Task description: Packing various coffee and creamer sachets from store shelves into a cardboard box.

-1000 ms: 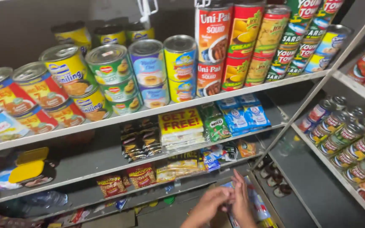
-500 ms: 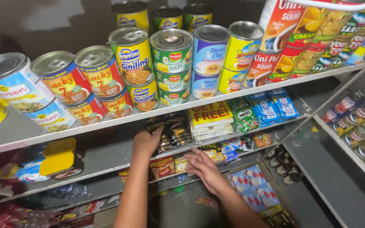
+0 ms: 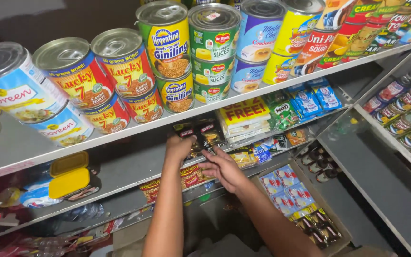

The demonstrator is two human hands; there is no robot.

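Observation:
My left hand reaches onto the second grey shelf. Its fingers curl around a stack of dark sachets, and the fingertips are hidden behind them. My right hand hovers just below and to the right, at the shelf's front edge. Its fingers are spread and hold nothing. Yellow packets lie right of the sachets, with green sachets and blue sachets beyond.
Stacked tin cans fill the top shelf, close above my hands. A yellow-lidded tin lies at the left. A cardboard box of blue packets sits low at the right. A side rack holds small cans.
Both hands rose from low down, where they were held together. My left hand has reached onto the dark sachets. The view has shifted closer and to the left.

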